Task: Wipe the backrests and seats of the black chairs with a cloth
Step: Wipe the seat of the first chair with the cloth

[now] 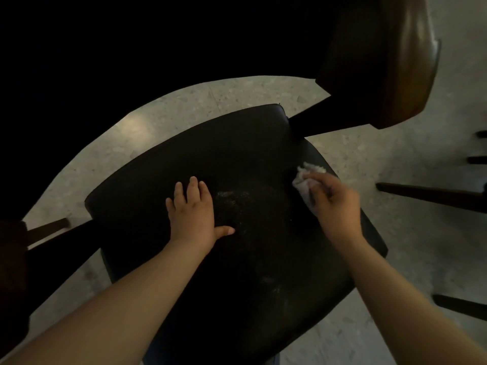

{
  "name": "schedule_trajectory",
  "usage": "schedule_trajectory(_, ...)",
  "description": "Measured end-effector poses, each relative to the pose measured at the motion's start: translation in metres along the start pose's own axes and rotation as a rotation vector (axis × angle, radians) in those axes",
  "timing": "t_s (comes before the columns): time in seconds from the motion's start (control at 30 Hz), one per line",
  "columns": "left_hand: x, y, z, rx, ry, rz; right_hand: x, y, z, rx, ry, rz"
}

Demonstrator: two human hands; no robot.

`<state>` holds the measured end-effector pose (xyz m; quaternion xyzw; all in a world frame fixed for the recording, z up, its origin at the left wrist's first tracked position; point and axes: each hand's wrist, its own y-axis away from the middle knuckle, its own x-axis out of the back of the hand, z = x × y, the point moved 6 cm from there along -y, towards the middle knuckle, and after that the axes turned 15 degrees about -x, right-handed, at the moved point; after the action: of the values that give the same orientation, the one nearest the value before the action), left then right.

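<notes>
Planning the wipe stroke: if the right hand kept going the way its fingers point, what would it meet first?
Probably the dark backrest strut at the rear corner of the seat: the right hand, holding the cloth, points up-left across it. Depth is unclear.

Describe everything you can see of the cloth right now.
The cloth is small, white and crumpled, soft-looking; fabric or paper I cannot tell. The right hand grips it, hiding its near part; a bunched end sticks out ahead of the hand. It rests on the black seat near the seat's right edge.
</notes>
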<state>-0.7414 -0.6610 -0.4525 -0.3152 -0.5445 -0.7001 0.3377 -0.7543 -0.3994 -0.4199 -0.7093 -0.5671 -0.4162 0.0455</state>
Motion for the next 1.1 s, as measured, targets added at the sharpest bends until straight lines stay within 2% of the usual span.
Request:
schedule_trajectory(0.1,-0.002,0.001,-0.001,-0.010,0.000,0.012,0.021,-0.021,0.009,-0.068,-0.028,0.136)
schedule_trajectory(0.23,-0.003,0.002,-0.002,-0.010,0.001,0.030,0.008,-0.019,0.022,-0.158,-0.067,0.208)
schedule_trajectory(0.3,-0.003,0.002,-0.002,-0.016,0.003,0.040,-0.005,-0.005,0.019,-0.110,-0.061,0.194)
schedule_trajectory(0.43,-0.002,0.003,-0.001,-0.013,-0.007,0.057,-0.018,0.022,0.011,0.027,0.036,0.047)
schedule_trajectory(0.5,-0.002,0.003,-0.001,-0.015,-0.002,0.062,-0.008,0.022,0.008,0.048,-0.004,0.062)
schedule_trajectory(0.63,-0.004,0.003,-0.002,-0.018,-0.006,0.073,0.019,-0.007,0.017,-0.044,-0.091,0.226)
schedule_trajectory(0.77,-0.003,0.006,-0.001,-0.028,0.008,0.092,0.002,-0.006,0.023,-0.142,-0.100,0.225)
schedule_trajectory(0.97,-0.012,0.033,0.012,-0.159,0.115,0.117,-0.014,0.033,0.019,-0.018,-0.033,0.016)
schedule_trajectory(1.1,-0.024,0.042,0.015,-0.162,0.118,0.072,0.025,0.016,0.028,-0.064,-0.090,0.180)
